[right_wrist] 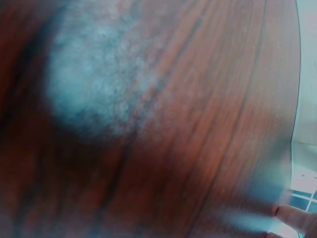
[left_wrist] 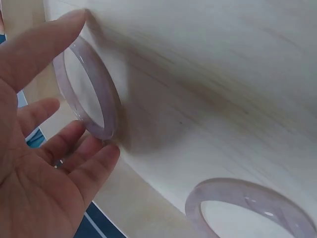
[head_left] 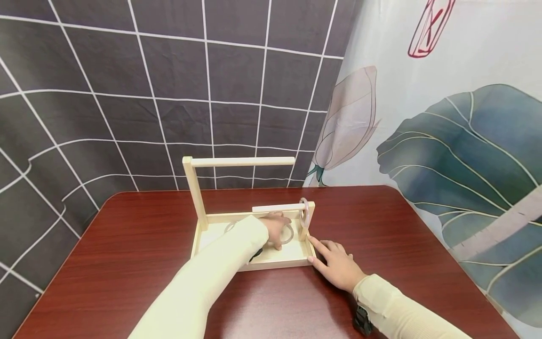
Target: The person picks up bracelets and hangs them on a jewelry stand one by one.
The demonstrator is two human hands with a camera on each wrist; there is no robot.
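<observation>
My left hand [head_left: 274,228] reaches into a pale wooden tray stand [head_left: 279,265]. In the left wrist view its thumb and spread fingers span a pale lilac bangle [left_wrist: 110,94]; the fingertips are at the bangle's lower edge, and firm contact is hard to tell. A second bangle [left_wrist: 225,187] lies on the tray floor, partly hidden by my left arm in the head view. A third bangle [head_left: 305,216] hangs on the stand's short lower bar [head_left: 277,207], close to its right post. My right hand [head_left: 338,266] rests its extended fingers against the tray's right end.
A taller post [head_left: 195,193] on the left carries a long upper bar [head_left: 243,162]. The stand sits on a reddish-brown table [head_left: 139,245]. Behind are a dark gridded curtain [head_left: 169,70] and a floral cloth [head_left: 423,165]. The right wrist view shows mostly blurred tabletop.
</observation>
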